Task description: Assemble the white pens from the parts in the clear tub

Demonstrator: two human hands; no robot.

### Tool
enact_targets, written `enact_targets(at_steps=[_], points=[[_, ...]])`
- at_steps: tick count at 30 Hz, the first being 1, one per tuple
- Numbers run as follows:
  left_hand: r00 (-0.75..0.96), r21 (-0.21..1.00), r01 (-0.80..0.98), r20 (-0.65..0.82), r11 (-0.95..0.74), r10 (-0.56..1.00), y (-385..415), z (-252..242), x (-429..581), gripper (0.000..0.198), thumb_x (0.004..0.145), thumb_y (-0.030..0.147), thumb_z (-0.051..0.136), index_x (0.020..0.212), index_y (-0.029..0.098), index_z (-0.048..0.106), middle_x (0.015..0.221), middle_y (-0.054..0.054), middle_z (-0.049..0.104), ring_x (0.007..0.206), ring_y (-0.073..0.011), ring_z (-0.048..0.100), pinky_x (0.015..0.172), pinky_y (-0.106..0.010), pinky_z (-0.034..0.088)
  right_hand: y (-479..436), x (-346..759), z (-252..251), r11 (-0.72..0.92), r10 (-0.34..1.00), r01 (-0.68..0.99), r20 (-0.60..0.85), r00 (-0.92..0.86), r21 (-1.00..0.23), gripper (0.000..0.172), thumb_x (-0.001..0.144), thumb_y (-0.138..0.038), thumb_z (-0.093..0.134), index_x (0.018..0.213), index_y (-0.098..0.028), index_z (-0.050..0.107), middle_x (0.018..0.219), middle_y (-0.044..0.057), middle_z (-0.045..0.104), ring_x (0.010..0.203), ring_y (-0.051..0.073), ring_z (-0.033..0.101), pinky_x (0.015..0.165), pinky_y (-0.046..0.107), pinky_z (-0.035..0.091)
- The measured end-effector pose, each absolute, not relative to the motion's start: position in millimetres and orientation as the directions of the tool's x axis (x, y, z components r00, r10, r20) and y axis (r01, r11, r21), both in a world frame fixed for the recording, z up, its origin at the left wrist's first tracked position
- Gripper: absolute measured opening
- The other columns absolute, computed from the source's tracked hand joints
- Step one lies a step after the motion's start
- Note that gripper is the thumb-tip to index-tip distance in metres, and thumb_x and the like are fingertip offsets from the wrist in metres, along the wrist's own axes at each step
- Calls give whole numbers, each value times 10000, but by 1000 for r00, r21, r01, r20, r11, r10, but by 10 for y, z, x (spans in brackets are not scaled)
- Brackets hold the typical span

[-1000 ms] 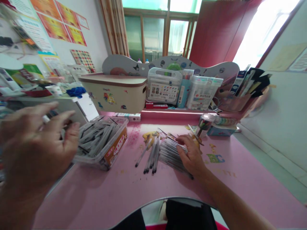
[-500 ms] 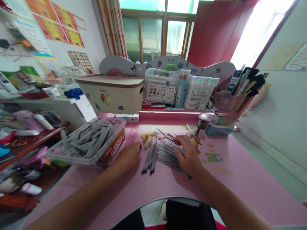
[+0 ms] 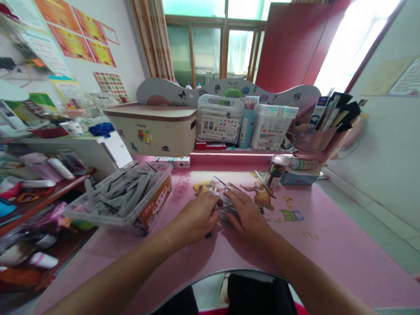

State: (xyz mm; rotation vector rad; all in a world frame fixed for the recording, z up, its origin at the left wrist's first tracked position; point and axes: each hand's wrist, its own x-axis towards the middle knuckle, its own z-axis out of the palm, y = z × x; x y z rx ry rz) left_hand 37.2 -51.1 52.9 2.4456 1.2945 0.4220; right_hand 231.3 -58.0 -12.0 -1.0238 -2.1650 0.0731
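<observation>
A bunch of slim grey pens (image 3: 225,206) lies on the pink desk (image 3: 203,258), squeezed together between my two hands. My left hand (image 3: 196,218) presses against the bunch from the left with curled fingers. My right hand (image 3: 246,215) covers it from the right, fingers bent over the pens. Most of the bunch is hidden under my hands; only a few ends stick out at the far side.
A clear plastic box (image 3: 126,197) full of grey pens stands to the left. A small can (image 3: 274,169) and a blue box (image 3: 300,177) sit at the right. Marker cases (image 3: 219,119), a cream bin (image 3: 154,127) and a cluttered side shelf (image 3: 39,192) surround the desk.
My left hand came down from the near left to the desk and pushed the loose pens right. My right hand slid left, so the spread pens are now gathered between both hands.
</observation>
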Motion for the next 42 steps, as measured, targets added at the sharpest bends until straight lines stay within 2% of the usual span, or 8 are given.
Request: enact_targets(at_steps=[8, 14, 22, 27, 31, 34, 38, 42], points=[[619, 128, 785, -108, -607, 778, -361, 460, 559, 211, 885, 186, 501, 979, 144, 685, 982, -169, 732, 928, -328, 693, 760, -386, 510, -534, 2371, -174, 633, 764, 695, 421, -489, -341, 133, 937, -202, 505, 1024, -181, 603, 991, 110, 674, 962, 245, 625, 844, 383, 500], [680, 154, 727, -28, -669, 733, -330, 349, 455, 219, 909, 218, 469, 986, 197, 673, 995, -125, 743, 930, -304, 696, 718, -353, 503, -567, 2355, -143, 596, 788, 761, 369, -493, -255, 135, 929, -302, 546, 869, -197, 605, 790, 74, 694, 682, 222, 627, 604, 312, 418], [699, 188, 699, 24, -690, 714, -313, 305, 350, 246, 946, 274, 451, 1030, 222, 677, 1000, -87, 743, 900, -250, 688, 699, -302, 479, -597, 2336, -76, 618, 771, 752, 364, -522, -229, 255, 926, -428, 550, 1015, -212, 654, 837, 60, 748, 691, 203, 659, 585, 280, 411], [666, 199, 729, 15, -655, 746, -289, 299, 345, 254, 947, 297, 456, 1005, 201, 684, 972, -110, 730, 882, -265, 668, 716, -337, 483, -584, 2381, -38, 601, 791, 734, 371, -487, -317, 326, 936, -339, 535, 1237, -237, 610, 1042, 83, 737, 881, 230, 679, 730, 320, 485], [570, 344, 722, 196, -600, 798, -227, 258, 346, 216, 913, 276, 521, 946, 192, 716, 1011, -111, 691, 993, -261, 604, 913, -405, 449, -554, 2462, 2, 529, 820, 723, 487, -300, -445, 637, 861, -367, 612, 1433, -172, 409, 1168, 131, 657, 915, 242, 642, 793, 367, 491], [382, 632, 569, 363, -526, 850, -211, 219, 372, 184, 870, 315, 588, 929, 222, 736, 1103, -85, 631, 1091, -253, 546, 994, -417, 411, -529, 2503, 20, 484, 830, 619, 549, -101, -618, 512, 896, -349, 537, 1365, -172, 436, 949, 60, 640, 754, 189, 602, 694, 319, 475], [283, 979, 53, 175, -198, 943, -253, 135, 486, 183, 852, 314, 595, 958, 202, 694, 891, -29, 654, 833, -169, 618, 802, -307, 501, -525, 2448, 38, 480, 848, 519, 526, -67, -708, 238, 967, -328, 410, 992, -208, 614, 811, 23, 615, 755, 180, 576, 686, 296, 448], [253, 948, -308, 2, 78, 967, -304, 37, 595, 232, 756, 311, 732, 930, 177, 659, 721, 9, 651, 658, -106, 613, 653, -211, 498, -536, 2355, 38, 437, 897, 455, 411, -162, -776, 326, 991, -345, 362, 772, -209, 562, 707, -2, 562, 671, 164, 525, 630, 285, 413]])
